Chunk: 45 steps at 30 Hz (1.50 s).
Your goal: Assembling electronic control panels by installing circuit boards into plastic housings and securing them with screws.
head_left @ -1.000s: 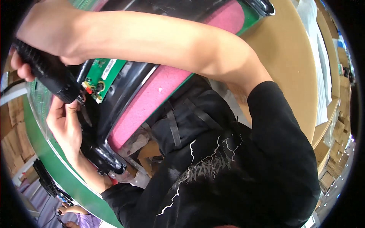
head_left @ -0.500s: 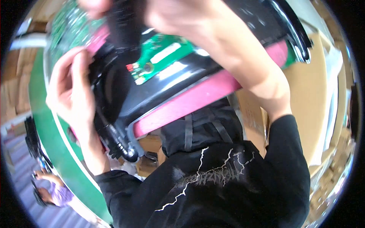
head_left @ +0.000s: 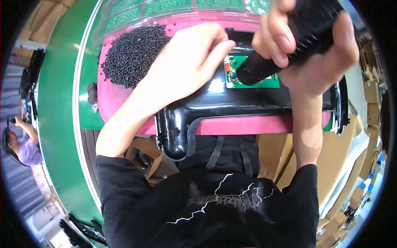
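A glossy black plastic housing (head_left: 244, 101) lies on a pink mat, with a green circuit board (head_left: 271, 82) set on its middle. Gripped in my right hand (head_left: 306, 62) is a black electric screwdriver (head_left: 264, 68), slanted so that its nose meets the left part of the board in view. Its bit cannot be made out. My left hand (head_left: 194, 58) is over the left side of the housing, fingers curled and thumb against the forefinger. Whatever it may pinch is hidden. Beside it, a heap of small black screws (head_left: 132, 53) covers the mat's left part.
Clear plastic trays with green boards (head_left: 165, 6) stand beyond the pink mat (head_left: 244, 126). The green table (head_left: 62, 103) runs along the left. Cardboard boxes (head_left: 331, 165) stand at right. A person in purple (head_left: 27, 146) is at the far left.
The view has swung, so the housing sits more level and the screw heap shows. My left hand has come in beside the board; the screwdriver's nose is now at the board.
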Available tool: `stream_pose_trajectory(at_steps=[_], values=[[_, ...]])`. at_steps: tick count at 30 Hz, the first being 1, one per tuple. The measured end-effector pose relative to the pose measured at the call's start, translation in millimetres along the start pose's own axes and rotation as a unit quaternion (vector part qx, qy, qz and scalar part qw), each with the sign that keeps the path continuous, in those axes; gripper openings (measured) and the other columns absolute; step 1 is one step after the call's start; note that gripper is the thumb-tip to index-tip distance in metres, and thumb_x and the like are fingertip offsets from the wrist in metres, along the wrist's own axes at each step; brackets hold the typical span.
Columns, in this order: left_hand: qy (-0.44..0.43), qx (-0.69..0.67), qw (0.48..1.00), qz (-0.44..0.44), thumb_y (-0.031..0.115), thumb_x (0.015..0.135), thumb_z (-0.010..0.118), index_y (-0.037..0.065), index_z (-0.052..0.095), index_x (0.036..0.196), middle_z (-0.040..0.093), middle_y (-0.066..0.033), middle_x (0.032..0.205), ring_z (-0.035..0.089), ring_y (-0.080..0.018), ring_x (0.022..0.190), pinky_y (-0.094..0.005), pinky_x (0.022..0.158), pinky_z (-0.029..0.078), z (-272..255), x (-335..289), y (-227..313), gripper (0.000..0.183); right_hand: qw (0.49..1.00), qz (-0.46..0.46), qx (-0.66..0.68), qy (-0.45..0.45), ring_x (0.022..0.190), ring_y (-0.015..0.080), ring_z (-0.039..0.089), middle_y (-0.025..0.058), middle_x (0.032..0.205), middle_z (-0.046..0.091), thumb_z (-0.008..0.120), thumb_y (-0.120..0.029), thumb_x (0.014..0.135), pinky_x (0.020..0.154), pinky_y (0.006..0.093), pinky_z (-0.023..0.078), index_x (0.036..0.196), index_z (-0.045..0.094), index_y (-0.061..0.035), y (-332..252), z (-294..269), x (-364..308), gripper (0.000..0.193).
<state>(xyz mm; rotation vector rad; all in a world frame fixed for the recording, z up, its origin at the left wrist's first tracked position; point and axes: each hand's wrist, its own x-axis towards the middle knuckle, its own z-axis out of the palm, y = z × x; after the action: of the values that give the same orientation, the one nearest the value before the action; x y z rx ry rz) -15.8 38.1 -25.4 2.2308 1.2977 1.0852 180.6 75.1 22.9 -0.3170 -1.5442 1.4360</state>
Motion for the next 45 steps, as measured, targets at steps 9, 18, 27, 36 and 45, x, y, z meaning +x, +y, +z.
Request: stream_pose_trajectory(at_steps=[9,18,27,36,45], values=[[-0.032,-0.006,0.999,0.008,0.017,0.098,0.058,0.000,0.063,0.101,0.066,-0.0204,0.093,0.065,-0.0416,0.093,-0.0482,0.080,0.052,9.5,-13.4,-1.4,0.018,0.981,-0.037,0.076,-0.172,0.051,0.0061,0.048,-0.0036,0.069,0.053,0.077,-0.065,0.081,0.050,0.0220,0.038,0.100,0.049,-0.0076,8.5,11.4,-11.0,0.067],[-0.072,-0.010,0.997,0.012,0.013,0.090,0.065,0.002,0.062,0.099,0.065,-0.0171,0.093,0.065,-0.0416,0.092,-0.0496,0.075,0.053,9.7,-14.5,5.9,0.015,0.995,0.082,-0.047,0.015,0.049,0.0080,0.047,-0.0037,0.064,0.052,0.080,-0.069,0.074,0.046,0.0233,0.037,0.101,0.050,-0.0063,-14.5,43.8,-27.3,0.075],[-0.118,-0.080,0.986,0.087,0.009,0.083,0.072,-0.001,0.065,0.093,0.066,-0.0146,0.087,0.065,-0.0364,0.086,-0.0457,0.074,0.052,13.2,-8.4,0.6,0.015,0.984,-0.112,0.138,-0.025,0.053,0.0074,0.050,-0.0024,0.072,0.055,0.073,-0.058,0.084,0.058,0.0248,0.041,0.107,0.052,-0.0080,-25.3,-3.4,-24.9,0.059],[-0.086,-0.164,0.977,0.107,0.002,0.085,0.072,-0.003,0.068,0.094,0.069,-0.0131,0.084,0.069,-0.0279,0.079,-0.0358,0.071,0.054,12.1,3.6,4.5,0.011,0.978,-0.132,0.157,-0.047,0.055,0.0063,0.053,-0.0041,0.072,0.055,0.072,-0.055,0.082,0.061,0.0245,0.044,0.109,0.052,-0.0076,-32.2,-17.8,-22.2,0.059],[-0.122,-0.072,0.989,0.031,0.020,0.072,0.085,0.004,0.062,0.125,0.068,-0.0068,0.111,0.064,-0.0195,0.094,-0.0310,0.072,0.049,7.4,2.0,-1.5,0.060,0.990,-0.126,0.069,0.004,0.059,0.0072,0.052,-0.0040,0.076,0.055,0.072,-0.063,0.080,0.064,0.0236,0.042,0.118,0.053,-0.0062,-35.8,-30.1,-28.5,0.071]])
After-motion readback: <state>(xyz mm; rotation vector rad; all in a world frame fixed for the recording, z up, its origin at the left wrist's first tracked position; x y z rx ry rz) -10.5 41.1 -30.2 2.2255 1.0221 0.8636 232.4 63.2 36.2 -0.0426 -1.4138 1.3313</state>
